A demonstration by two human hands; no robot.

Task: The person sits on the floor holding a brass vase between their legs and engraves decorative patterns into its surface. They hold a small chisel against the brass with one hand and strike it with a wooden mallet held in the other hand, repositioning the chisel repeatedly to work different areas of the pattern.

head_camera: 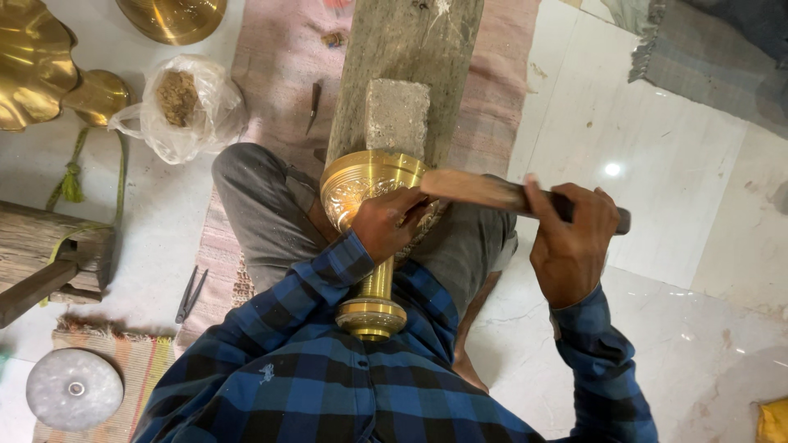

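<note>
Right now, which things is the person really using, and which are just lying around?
In use:
left hand steadying the brass goblet
right hand gripping the wooden mallet
wooden plank and stone block against the goblet

Lying about:
plastic bag of brown powder
pliers
round metal disc
brass pieces

Glossy embossed brass goblet (361,184); worn wooden mallet (492,193); rough stone block (397,115).

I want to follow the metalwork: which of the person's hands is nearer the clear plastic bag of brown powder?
The left. The left hand rests on the brass goblet, just right of the bag; the right hand grips a wooden-handled tool farther right.
</note>
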